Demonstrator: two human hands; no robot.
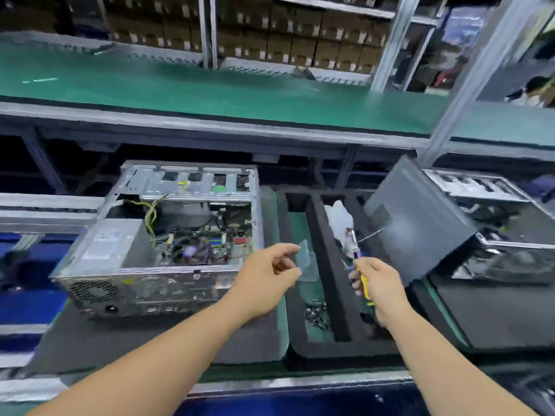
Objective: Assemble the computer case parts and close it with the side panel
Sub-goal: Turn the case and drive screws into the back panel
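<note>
An open computer case (168, 235) lies on its side on a dark mat, with its motherboard, cables and power supply showing. My left hand (264, 277) hovers by the case's near right corner, fingers loosely curled, holding nothing I can make out. My right hand (375, 280) grips a yellow-handled screwdriver (365, 285) over a black foam tray (318, 235). A dark grey side panel (417, 223) leans tilted to the right of the tray.
A heap of small screws (316, 315) lies in the tray's left slot, and a clear plastic bag (341, 220) in its right slot. A second open case (492, 232) sits at the right. A green conveyor belt (210, 88) runs behind, with shelves of cardboard boxes (300, 34).
</note>
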